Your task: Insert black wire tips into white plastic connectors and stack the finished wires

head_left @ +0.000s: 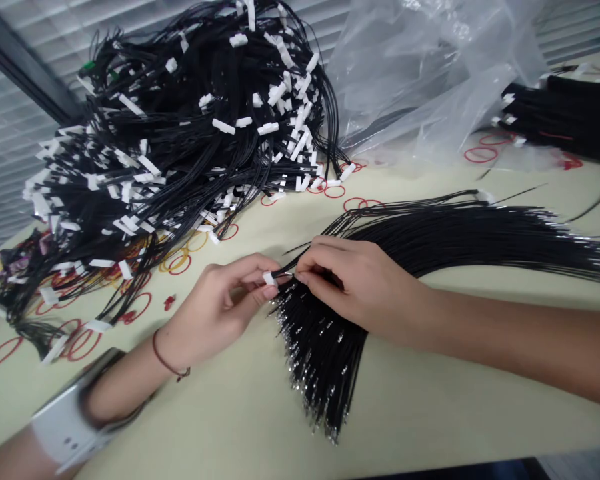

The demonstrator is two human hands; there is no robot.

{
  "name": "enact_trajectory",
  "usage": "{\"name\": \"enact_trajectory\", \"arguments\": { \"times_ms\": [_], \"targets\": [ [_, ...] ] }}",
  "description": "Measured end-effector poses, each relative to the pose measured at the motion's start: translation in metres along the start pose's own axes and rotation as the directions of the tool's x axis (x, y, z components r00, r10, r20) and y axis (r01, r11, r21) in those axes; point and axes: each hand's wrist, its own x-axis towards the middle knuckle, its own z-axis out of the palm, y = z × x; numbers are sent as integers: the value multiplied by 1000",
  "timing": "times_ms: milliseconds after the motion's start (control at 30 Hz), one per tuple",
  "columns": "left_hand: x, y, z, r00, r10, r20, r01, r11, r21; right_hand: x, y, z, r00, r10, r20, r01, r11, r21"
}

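Between thumb and fingers, my left hand (230, 293) pinches a small white connector housing (269, 279) with black wires running from it. Close to its right, my right hand (350, 280) is closed in a pinch on a thin black wire, whose metal tip (289, 274) points at the connector. Whether the tip has entered the housing I cannot tell. Beneath both hands lies a thick bundle of black wires (325, 347) with silver crimped ends fanned toward me. The bundle passes under my right hand and curves away to the right.
A large heap of black wires with white connectors (205, 120) stands at the back left. Red and yellow rubber bands (180, 265) are strewn on the table (205, 420). A clear plastic bag (430, 80) sits at the back, with another dark wire bundle (570, 113) at right.
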Motion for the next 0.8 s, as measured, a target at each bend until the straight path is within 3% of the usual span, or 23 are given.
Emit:
{"name": "enact_trajectory", "arguments": {
  "times_ms": [100, 267, 433, 533, 600, 733, 800],
  "targets": [
    [0, 0, 0, 999, -20, 46, 20, 1000, 6, -1, 0, 1, 1000, 2, 23, -2, 1000, 7],
    [5, -2, -1, 988, -58, 142, 100, 946, -308, -4, 1, -1, 1000, -21, 8, 20, 997, 79],
    [7, -3, -2, 986, -96, 138, 141, 919, -367, -6, 1, -7, 987, -105, -123, 111, 993, 44],
    [6, -2, -2, 985, -102, 140, 148, 916, -372, -8, -2, -10, 943, -172, -285, 174, 985, -21],
    [6, -2, -1, 987, -84, 140, 130, 920, -370, -9, -8, -13, 926, -202, -317, 201, 979, -38],
    [7, -1, 0, 991, -72, 110, 105, 933, -344, -7, -19, -15, 940, -80, -333, 57, 995, -79],
    [8, 0, 0, 994, -72, 88, 97, 937, -334, -6, -20, -14, 932, -86, -352, 44, 991, -127]
  ]
}}
